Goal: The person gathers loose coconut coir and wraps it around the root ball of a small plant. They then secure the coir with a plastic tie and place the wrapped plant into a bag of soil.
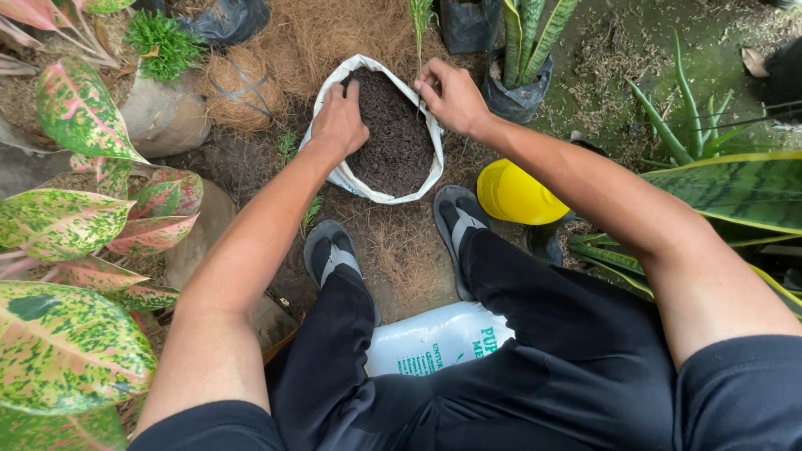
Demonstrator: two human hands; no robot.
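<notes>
- Pink-and-green speckled broad-leaved foliage plant (pixel 67 250): fills your left flank, well apart from both hands. It looks parked there out of the way.
- Your two legs in black trousers and grey slip-on sandals (pixel 334 255): feet planted either side of the work, just short of the sack. The squat puts both arms over the opening.
- White woven plastic sack rolled down at the rim (pixel 380 194): stands upright on the brown coconut-fibre ground cover (pixel 409 250), directly ahead between your feet. The rolled rim likely keeps the mouth open and low for reaching in.
- Dark crumbly potting mix (pixel 393 138): fills the sack nearly to the rim.
- White printed fertiliser-type bag (pixel 434 338): lies flat under your legs, untouched.
- Round yellow plastic pot (pixel 514 196): lies near your right foot, apart from the sack.
- Small black plastic grow bag with an upright striped sword-leaved plant (pixel 520 92): just beside the sack's right edge.
- Your left hand (pixel 338 121): fingers curled over the sack's left rim, clamped on it, apparently to steady it.
- Your right hand (pixel 451 96): fingertips pinched together at the right rim; whether on cloth or mix, cannot tell.
</notes>
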